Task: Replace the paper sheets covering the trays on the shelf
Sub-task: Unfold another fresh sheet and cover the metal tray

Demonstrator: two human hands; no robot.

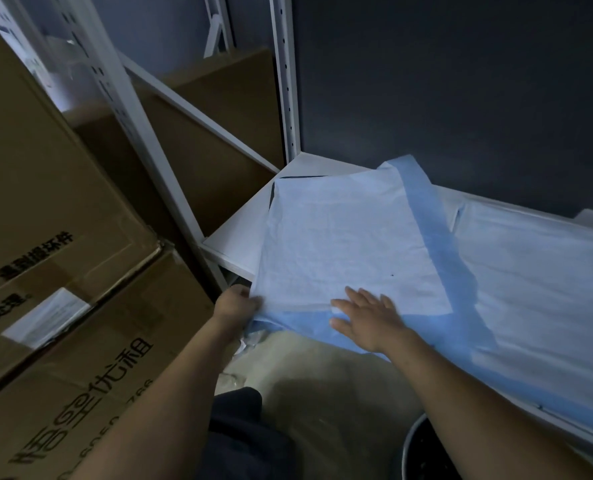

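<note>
- Left hand is pinching the near-left corner of a blue-edged paper sheet at frame centre.
- Right hand is pressing flat, fingers released, on the sheet's front edge over the white shelf.

Left grip: fingertips lost to me under the paper sheet.
Shelf: cropped at right edge.
Dark bin: bottom edge cuts it.
</note>
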